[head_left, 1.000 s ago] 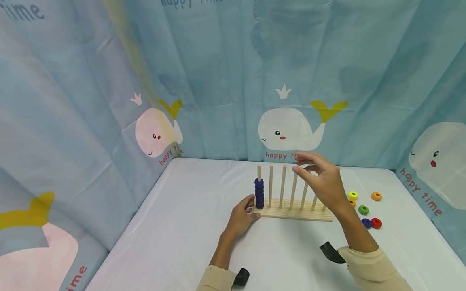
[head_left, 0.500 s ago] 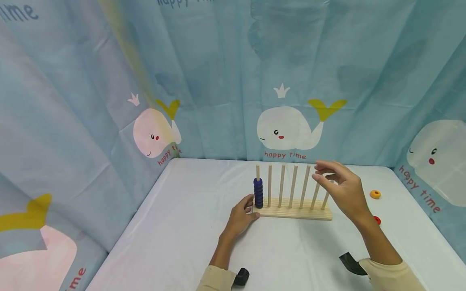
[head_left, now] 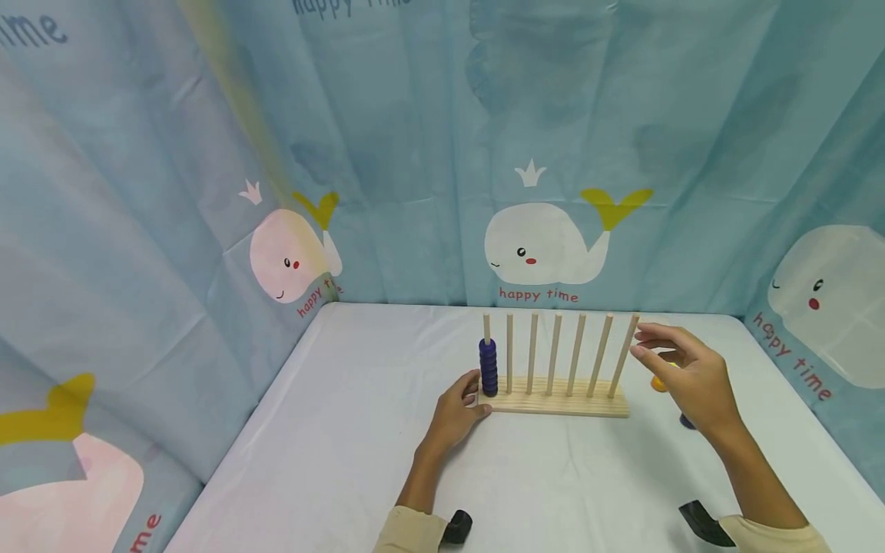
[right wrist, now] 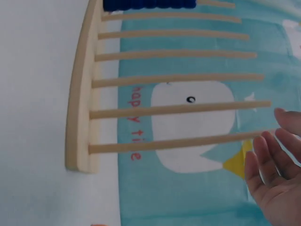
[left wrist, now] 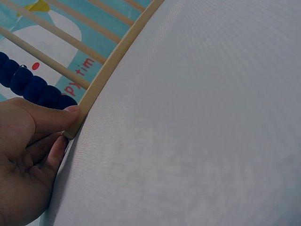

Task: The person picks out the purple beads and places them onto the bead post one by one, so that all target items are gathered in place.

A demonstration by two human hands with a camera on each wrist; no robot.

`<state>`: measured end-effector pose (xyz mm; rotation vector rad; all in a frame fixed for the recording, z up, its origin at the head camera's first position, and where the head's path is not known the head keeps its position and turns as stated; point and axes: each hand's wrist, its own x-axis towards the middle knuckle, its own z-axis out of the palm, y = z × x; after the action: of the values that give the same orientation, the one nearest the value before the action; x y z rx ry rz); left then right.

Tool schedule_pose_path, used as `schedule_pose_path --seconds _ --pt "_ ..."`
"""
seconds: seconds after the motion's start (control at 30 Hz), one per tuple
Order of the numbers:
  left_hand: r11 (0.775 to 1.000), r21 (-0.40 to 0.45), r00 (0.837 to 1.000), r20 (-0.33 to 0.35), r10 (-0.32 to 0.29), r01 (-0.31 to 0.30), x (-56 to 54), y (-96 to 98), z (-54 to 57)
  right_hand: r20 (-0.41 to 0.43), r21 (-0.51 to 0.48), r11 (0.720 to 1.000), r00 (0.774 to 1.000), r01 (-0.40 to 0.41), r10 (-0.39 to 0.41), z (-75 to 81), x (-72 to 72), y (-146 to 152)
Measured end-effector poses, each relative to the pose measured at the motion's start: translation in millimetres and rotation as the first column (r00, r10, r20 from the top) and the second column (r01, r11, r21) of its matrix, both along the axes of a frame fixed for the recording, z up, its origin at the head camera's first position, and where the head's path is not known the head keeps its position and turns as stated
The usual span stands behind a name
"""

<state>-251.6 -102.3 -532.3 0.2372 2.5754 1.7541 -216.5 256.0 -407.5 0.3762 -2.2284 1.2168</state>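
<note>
A wooden bead stand (head_left: 553, 405) with a row of upright pegs is on the white table. Its leftmost peg carries a stack of dark blue beads (head_left: 488, 369); the other pegs are bare. My left hand (head_left: 454, 415) grips the base's left end, thumb in front, and in the left wrist view the thumb (left wrist: 51, 118) lies on the wood just below the blue beads. Beside the top of the rightmost peg (head_left: 624, 355) hovers my right hand (head_left: 694, 376), its fingers loosely bent with nothing between them.
Behind the right hand, an orange bead (head_left: 658, 384) and a blue bead (head_left: 687, 421) show in part on the table (head_left: 346, 430). A blue curtain (head_left: 408, 153) printed with whales hangs along the table's back and sides.
My right hand has moved rightward along the peg tops, from near the middle pegs to the rightmost one, now covering most of the loose beads. The left hand stays on the base.
</note>
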Motion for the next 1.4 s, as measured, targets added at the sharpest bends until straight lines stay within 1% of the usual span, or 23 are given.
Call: schedule_pose_path --seconds 0.2,0.37,0.47,0.6,0.73,0.87,1.03,1.23,1.4 --pt "1.000 0.009 1.000 0.010 0.002 -0.002 0.6 -0.4 1.1 0.041 0.043 0.996 0.996 0.077 -0.079 -11.4 5.8 16" --pt "1.000 0.020 1.000 0.011 -0.008 0.008 -0.2 -0.2 0.6 0.087 0.069 0.989 0.986 0.133 -0.139 -20.8 10.9 31" --pt "1.000 0.023 1.000 -0.002 -0.011 0.011 -0.6 0.0 0.6 0.114 0.071 0.986 0.980 0.154 -0.161 -25.1 13.6 40" --pt "1.000 0.022 1.000 -0.002 -0.006 0.007 -1.0 0.4 1.6 0.169 0.094 0.979 0.966 0.181 -0.195 -30.5 15.8 51" --pt "1.000 0.022 1.000 0.004 -0.006 0.006 -0.3 0.5 1.4 0.229 0.125 0.969 0.944 0.212 -0.236 -37.6 17.7 58" --pt "1.000 0.022 1.000 0.004 -0.008 0.008 0.4 0.5 1.2 0.278 0.150 0.965 0.927 0.217 -0.252 -43.3 21.2 65" --pt "1.000 0.017 1.000 0.009 -0.008 0.008 0.1 0.2 1.3 0.308 0.192 0.959 0.915 0.209 -0.261 -49.6 23.3 74" --pt "1.000 0.027 1.000 0.012 -0.011 0.010 1.6 0.2 1.8 0.351 0.224 0.960 0.905 0.169 -0.242 -59.2 22.3 85" --pt "1.000 0.024 1.000 0.006 -0.004 0.004 2.3 0.6 2.1 0.405 0.251 0.959 0.885 0.134 -0.230 -64.0 20.3 93"
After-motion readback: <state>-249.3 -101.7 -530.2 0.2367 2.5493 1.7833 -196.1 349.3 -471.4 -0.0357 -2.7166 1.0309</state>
